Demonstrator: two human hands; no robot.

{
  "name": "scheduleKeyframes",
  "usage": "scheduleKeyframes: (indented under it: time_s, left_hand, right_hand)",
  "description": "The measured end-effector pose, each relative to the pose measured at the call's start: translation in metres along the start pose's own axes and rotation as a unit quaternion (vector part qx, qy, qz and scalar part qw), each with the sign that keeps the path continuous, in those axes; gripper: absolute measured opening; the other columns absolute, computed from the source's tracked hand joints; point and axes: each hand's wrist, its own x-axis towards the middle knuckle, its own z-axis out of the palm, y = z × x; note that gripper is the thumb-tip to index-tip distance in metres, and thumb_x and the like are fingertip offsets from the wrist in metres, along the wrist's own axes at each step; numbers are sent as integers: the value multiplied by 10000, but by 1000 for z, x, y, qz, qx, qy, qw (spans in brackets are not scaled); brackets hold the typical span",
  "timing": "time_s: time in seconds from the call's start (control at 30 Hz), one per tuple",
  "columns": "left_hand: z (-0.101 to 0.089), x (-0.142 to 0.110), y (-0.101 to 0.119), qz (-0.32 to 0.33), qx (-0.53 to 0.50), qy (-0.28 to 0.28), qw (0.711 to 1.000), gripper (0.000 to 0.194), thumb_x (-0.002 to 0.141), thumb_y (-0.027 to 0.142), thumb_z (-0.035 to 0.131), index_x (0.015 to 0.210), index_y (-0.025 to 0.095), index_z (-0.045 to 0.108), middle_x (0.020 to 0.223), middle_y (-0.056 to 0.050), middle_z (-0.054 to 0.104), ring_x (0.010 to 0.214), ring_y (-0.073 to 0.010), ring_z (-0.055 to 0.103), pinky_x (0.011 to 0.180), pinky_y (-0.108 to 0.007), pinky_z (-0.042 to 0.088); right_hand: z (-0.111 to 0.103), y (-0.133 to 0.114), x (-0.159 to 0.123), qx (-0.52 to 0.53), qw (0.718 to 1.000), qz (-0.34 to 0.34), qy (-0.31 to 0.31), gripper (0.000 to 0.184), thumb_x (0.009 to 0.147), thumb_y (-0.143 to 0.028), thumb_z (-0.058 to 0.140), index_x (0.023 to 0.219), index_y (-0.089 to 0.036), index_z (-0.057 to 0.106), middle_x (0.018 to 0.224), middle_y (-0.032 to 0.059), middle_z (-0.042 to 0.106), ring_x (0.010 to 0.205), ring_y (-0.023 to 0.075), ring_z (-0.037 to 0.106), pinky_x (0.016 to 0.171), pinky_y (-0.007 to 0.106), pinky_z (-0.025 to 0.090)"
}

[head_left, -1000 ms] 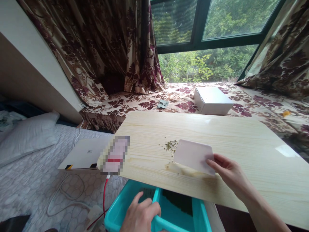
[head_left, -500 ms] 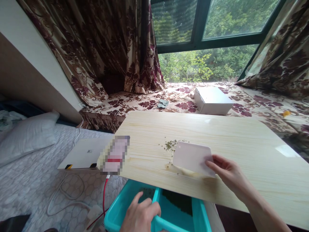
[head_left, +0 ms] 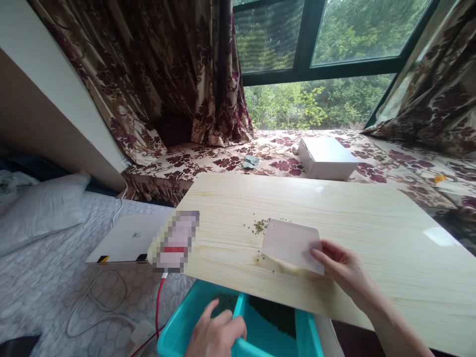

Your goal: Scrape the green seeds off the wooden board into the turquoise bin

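Note:
My right hand (head_left: 340, 260) pinches the right end of a flat white plastic scraper (head_left: 290, 245) between thumb and fingers. The scraper tilts over the light wood tabletop (head_left: 223, 213), its left edge beside a small scatter of green beans or seeds (head_left: 261, 226). A few more grains lie below that edge. At the table's near side, my left hand (head_left: 219, 329) is curled over the divider of a teal two-part bin (head_left: 310, 329), with its index finger stretched forward. Dark green grains (head_left: 278, 317) lie in the right compartment, and a few specks show in the left one.
A phone-like blurred item (head_left: 176, 243) with a red cable (head_left: 159, 297) lies on the table's left edge. Beyond stands a white box (head_left: 327, 156) on the window ledge, near a folded cloth (head_left: 250, 161). A flat white box (head_left: 126, 238) rests on the bed at left.
The scraper and my right hand have shifted slightly left, nearer the scattered grains. My left hand stays at the bin. The whole view has moved a little.

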Motion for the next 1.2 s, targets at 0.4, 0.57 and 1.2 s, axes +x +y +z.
scheduleKeyframes:
  time_s: [0.4, 0.57, 1.2]
  left_hand:
    - [5, -1, -3, -7, 41, -38, 998, 40, 742, 216, 584, 723, 250, 576, 649, 60, 552, 566, -129, 560, 980, -470, 420]
    - [5, -1, -3, -11, 44, -46, 998, 51, 744, 210, 598, 723, 252, 578, 651, 62, 553, 565, -125, 559, 987, -472, 416]
    - [0, 0, 1, -3, 63, -46, 997, 114, 730, 129, 565, 726, 243, 579, 637, 69, 536, 558, -107, 549, 975, -452, 436]
  right_hand:
    - [2, 0, 5, -2, 999, 0, -32, 417, 647, -542, 724, 873, -192, 751, 828, 83, 759, 770, 269, 697, 631, 318, 561]
    - [3, -3, 2, 12, 998, 9, -53, 388, 658, -523, 728, 875, -203, 750, 842, 77, 760, 793, 255, 697, 666, 305, 560]
    - [1, 19, 3, 17, 1000, 0, 5, 458, 605, -576, 720, 839, -183, 751, 757, 84, 748, 719, 261, 687, 575, 307, 543]
